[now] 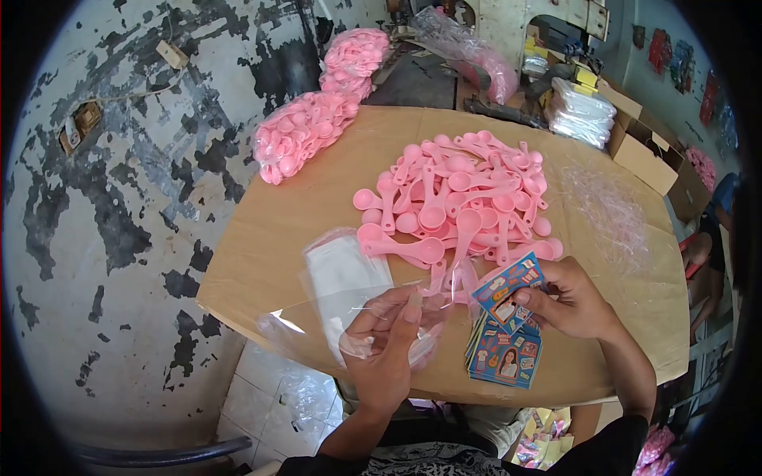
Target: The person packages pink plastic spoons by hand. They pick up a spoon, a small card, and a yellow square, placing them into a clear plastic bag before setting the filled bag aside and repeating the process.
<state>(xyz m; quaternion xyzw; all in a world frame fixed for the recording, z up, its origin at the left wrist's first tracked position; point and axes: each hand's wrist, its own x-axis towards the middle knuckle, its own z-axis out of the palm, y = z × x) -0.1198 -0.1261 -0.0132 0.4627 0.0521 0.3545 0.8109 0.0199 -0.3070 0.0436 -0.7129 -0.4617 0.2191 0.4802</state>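
Note:
My left hand is closed on a clear plastic bag, pinching it between thumb and fingers while its film spreads out to the left. In my right hand a blue printed card is gripped between thumb and fingers. Just below that card, a stack of similar cards lies near the table's front edge. Behind both hands rises a heap of pink double-ended measuring spoons. A pile of flat clear bags rests left of the heap, partly covered by the held bag.
Bulging clear sacks of pink spoons stand at the table's back left, by the peeling wall. Crumpled clear film lies on the brown-covered table at right. Wrapped packs and a cardboard box are behind. Another person sits far right.

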